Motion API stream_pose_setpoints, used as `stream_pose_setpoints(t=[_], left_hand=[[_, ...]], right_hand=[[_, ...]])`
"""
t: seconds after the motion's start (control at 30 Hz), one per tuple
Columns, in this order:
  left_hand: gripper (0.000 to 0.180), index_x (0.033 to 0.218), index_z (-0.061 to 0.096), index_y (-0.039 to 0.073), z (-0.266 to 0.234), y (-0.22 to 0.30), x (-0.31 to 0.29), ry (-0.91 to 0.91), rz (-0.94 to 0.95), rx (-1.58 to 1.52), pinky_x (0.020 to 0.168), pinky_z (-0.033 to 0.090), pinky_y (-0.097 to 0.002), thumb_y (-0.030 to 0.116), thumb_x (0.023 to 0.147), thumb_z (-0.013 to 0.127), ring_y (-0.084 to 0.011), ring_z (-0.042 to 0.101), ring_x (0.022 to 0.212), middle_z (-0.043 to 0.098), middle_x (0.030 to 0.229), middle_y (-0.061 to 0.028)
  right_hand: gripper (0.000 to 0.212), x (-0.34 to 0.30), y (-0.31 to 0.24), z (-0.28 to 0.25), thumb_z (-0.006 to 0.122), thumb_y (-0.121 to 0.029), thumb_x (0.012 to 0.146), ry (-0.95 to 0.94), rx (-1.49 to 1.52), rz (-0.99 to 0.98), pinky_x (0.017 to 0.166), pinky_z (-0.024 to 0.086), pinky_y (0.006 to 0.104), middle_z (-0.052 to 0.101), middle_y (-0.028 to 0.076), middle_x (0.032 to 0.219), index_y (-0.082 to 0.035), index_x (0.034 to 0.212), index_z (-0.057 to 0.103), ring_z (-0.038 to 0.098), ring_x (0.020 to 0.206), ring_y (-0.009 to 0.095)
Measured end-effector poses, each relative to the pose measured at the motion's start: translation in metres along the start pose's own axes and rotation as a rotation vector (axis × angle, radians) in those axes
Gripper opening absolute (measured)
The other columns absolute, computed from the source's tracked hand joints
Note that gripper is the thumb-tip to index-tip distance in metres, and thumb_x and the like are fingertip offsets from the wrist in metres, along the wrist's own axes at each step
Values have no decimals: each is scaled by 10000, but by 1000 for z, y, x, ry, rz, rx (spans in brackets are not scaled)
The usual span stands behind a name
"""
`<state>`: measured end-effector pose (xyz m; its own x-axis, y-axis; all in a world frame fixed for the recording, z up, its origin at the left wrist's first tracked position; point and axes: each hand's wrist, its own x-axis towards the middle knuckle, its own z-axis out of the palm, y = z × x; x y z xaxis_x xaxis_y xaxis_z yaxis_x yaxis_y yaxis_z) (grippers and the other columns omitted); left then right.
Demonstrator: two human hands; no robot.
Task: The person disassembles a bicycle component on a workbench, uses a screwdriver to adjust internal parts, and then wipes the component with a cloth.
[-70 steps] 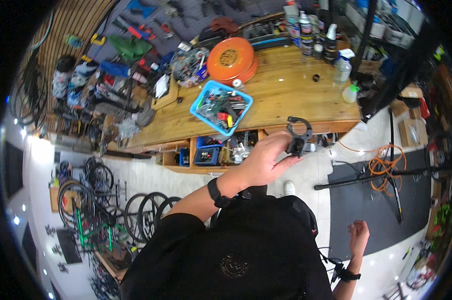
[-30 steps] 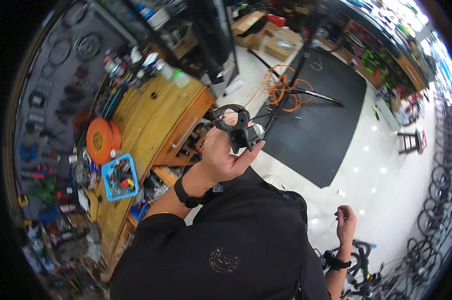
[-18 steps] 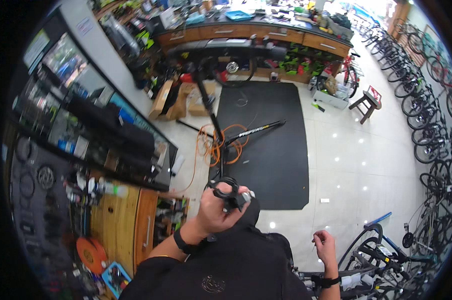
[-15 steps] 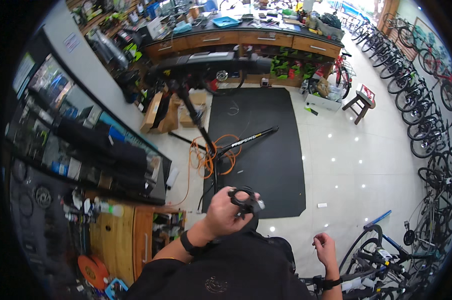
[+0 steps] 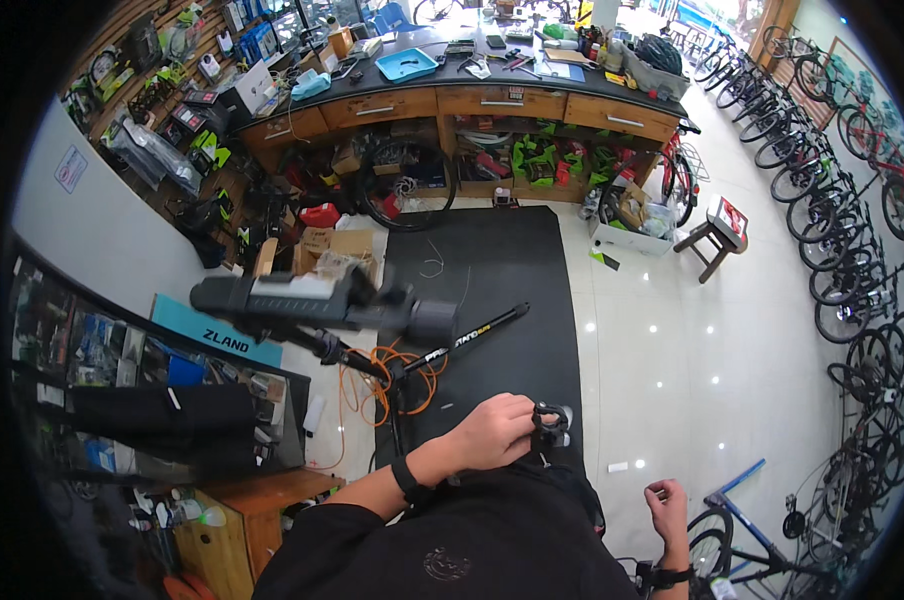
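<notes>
My left hand (image 5: 494,432) is closed round a black ring-shaped bike part (image 5: 549,425) with a silver piece on its side. The hand is in front of my body, above the near end of the dark mat (image 5: 517,360), and hides some of the part. Off to the right, my right hand (image 5: 667,506) is held over the pale floor with its fingers curled in. Whatever those fingers hold, if anything, is too small to make out. Left of my hands stands a black repair stand (image 5: 342,310), its clamp head raised and blurred, with no bike in it.
An orange hose (image 5: 372,385) lies coiled around the stand's legs. A workbench (image 5: 372,85) with a blue tray (image 5: 408,65) runs along the back. At left is a glass display case (image 5: 262,400). Bikes (image 5: 822,240) line the right side, and a wooden stool (image 5: 714,235) stands before them.
My left hand has moved right and slightly down with the ring-shaped part. My right hand has shifted a little to the right. The view has turned, so the stand appears farther left and lower.
</notes>
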<state>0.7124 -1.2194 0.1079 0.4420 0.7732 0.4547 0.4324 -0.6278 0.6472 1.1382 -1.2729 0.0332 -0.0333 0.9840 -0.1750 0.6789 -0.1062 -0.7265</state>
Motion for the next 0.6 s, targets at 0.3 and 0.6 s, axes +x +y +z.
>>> stream_pose_setpoints(t=[0.3,0.6], left_hand=[[292,1067,676,39,6,-121,112,307,-490,159,747,507,-366,86,792,761,-302,642,829,658,905,-126],[237,1045,682,-34,-53,-209,232,612,-713,189,773,528,-310,39,826,737,-208,690,843,704,942,-115]], right_hand=[[89,316,-27,-37,672,-62,865,-296,78,-19,565,456,280,600,53,640,25,853,656,547,592,110],[107,577,-184,-17,661,-71,883,-558,-67,-445,639,522,318,699,155,778,27,924,668,654,653,215]])
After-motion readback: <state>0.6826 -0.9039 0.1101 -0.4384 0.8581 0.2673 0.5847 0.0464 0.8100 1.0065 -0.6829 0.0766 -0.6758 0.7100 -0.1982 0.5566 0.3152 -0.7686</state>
